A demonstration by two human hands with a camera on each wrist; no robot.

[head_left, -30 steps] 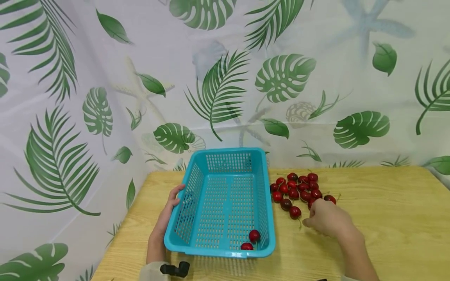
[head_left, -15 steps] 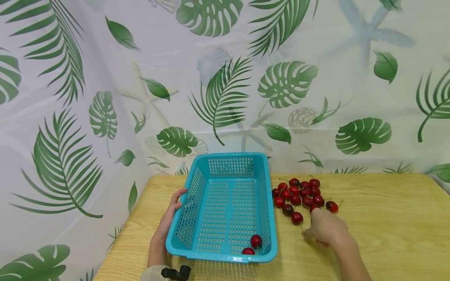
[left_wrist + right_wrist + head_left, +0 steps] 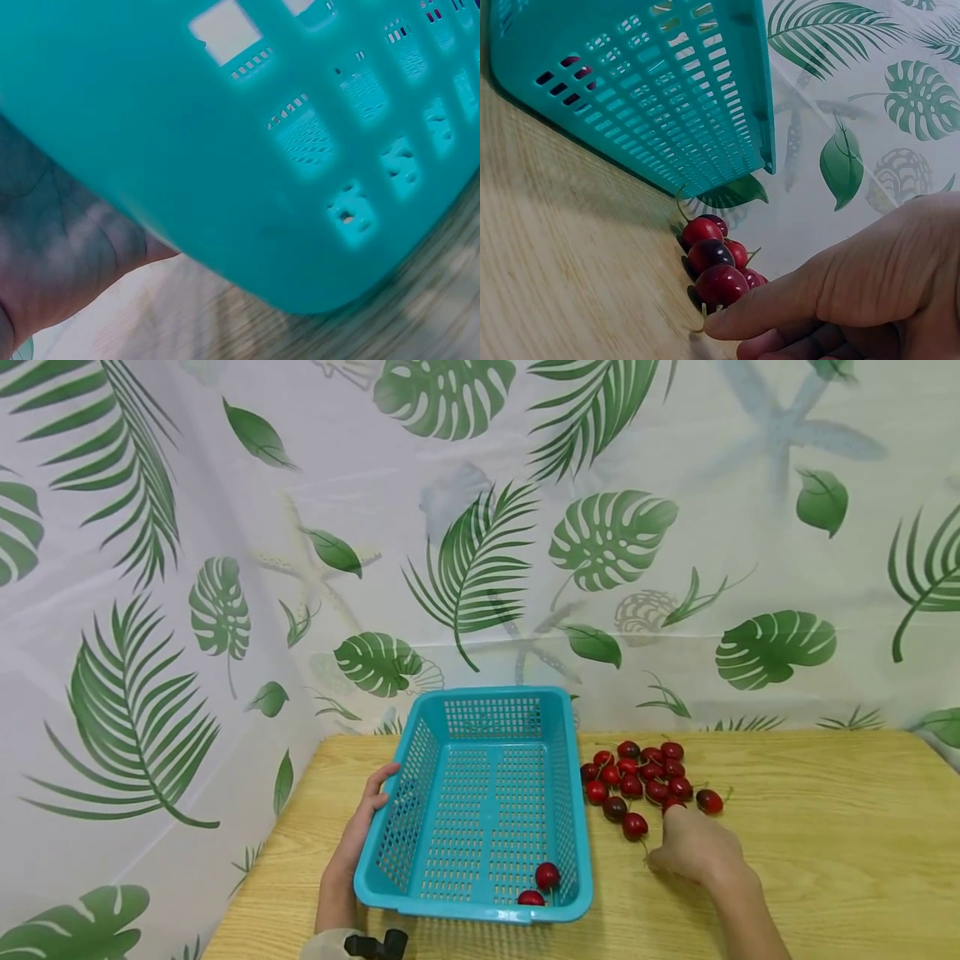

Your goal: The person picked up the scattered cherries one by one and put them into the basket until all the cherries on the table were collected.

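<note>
A blue-green plastic basket (image 3: pixel 480 914) stands on the table with two cherries (image 3: pixel 547 876) in its near right corner. My left hand (image 3: pixel 360 831) grips its left side, fingers over the rim and palm against the outer wall. To the basket's right lies a cluster of dark red cherries (image 3: pixel 632 787) with stems. My right hand (image 3: pixel 697 852) is at the cluster's near edge, its forefinger by a partly covered cherry (image 3: pixel 673 806). In the right wrist view, the thumb lies beside a cherry (image 3: pixel 721 285) and its stem. What sits between thumb and forefinger is hidden.
The wooden table (image 3: pixel 840 843) extends right of the cherries. One cherry (image 3: pixel 708 802) lies slightly apart at the cluster's right. A white leaf-patterned cloth (image 3: pixel 480 527) hangs behind the table and along its left side.
The head view has tilted slightly, so everything sits lower in it. My right hand has shifted slightly at the cluster's near edge, then stayed almost still. The left hand keeps its grip on the basket.
</note>
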